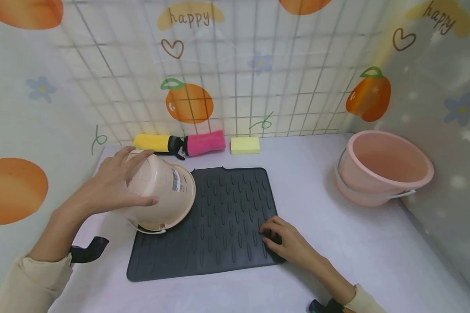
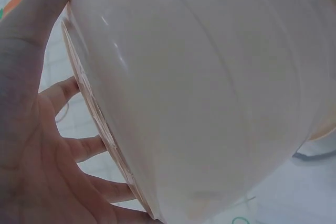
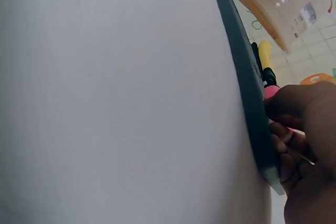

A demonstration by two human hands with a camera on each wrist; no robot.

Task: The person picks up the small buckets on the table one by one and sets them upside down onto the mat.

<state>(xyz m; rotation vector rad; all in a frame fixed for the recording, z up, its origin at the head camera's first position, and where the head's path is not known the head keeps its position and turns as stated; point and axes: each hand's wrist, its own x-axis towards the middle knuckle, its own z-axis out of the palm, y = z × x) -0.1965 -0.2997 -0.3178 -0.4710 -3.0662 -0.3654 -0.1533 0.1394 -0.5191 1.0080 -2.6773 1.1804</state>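
My left hand (image 1: 115, 184) holds a beige bucket (image 1: 160, 187) by its base end, thumb on the near side and fingers spread over the far side. Tipped over, the bucket has its rim towards the dark grey ridged mat (image 1: 227, 217), above the mat's left part. Its wire handle hangs at the near side and a label shows on its wall. In the left wrist view the bucket wall (image 2: 199, 98) fills most of the picture. Loosely bent, the fingers of my right hand (image 1: 291, 241) rest on the mat's right edge; the right wrist view shows them against the mat (image 3: 247, 87).
A pink bucket (image 1: 380, 174) with a handle stands upright at the right. Along the back lie a yellow-and-black item (image 1: 152, 142), a pink-and-black item (image 1: 205, 142) and a pale yellow block (image 1: 245, 145). A patterned curtain over a wire grid (image 1: 235, 65) bounds the white table.
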